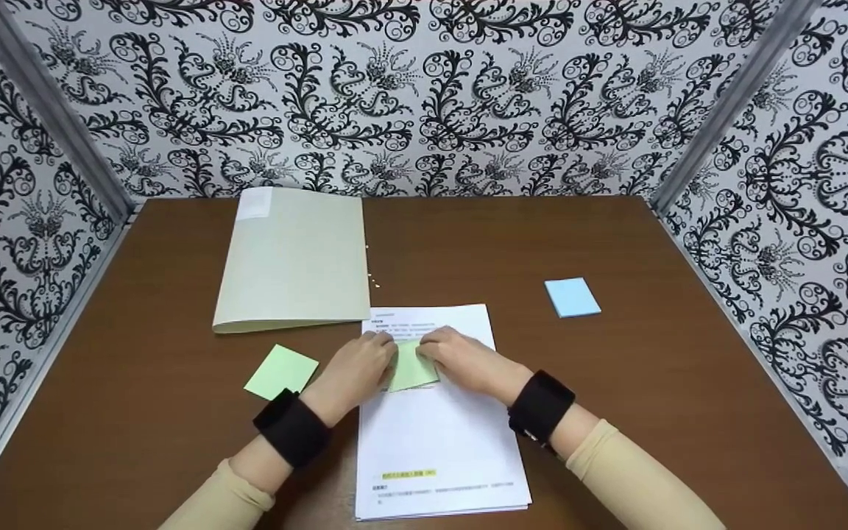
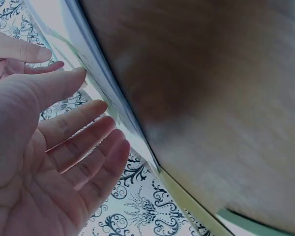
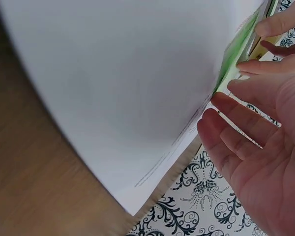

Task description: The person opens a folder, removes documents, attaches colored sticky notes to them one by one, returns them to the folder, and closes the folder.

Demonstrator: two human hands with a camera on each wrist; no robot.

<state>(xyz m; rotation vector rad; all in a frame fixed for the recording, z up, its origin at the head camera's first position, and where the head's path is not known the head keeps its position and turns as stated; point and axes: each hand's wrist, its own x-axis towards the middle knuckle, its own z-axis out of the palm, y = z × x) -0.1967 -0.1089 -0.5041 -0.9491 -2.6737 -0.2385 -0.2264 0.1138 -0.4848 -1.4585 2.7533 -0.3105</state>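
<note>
A light green sticky note (image 1: 414, 366) lies on the upper part of a stack of printed white sheets (image 1: 439, 434). My left hand (image 1: 361, 364) is at the note's left edge, fingers loosely extended, with a gap between thumb and index finger in the left wrist view. At the note's upper right my right hand (image 1: 464, 358) touches it with its fingertips. In the right wrist view the note (image 3: 236, 49) bows slightly off the page beside the thumb and index finger. A second green square of sticky notes (image 1: 281, 370) lies left of my left hand, partly covered by the wrist.
A cream folder (image 1: 299, 258) lies at the back left, its lower right corner meeting the sheets. Small pale specks lie along its right edge. A blue sticky-note pad (image 1: 573, 297) sits to the right on the brown table (image 1: 652, 442). Patterned walls (image 1: 424, 96) enclose the back and sides.
</note>
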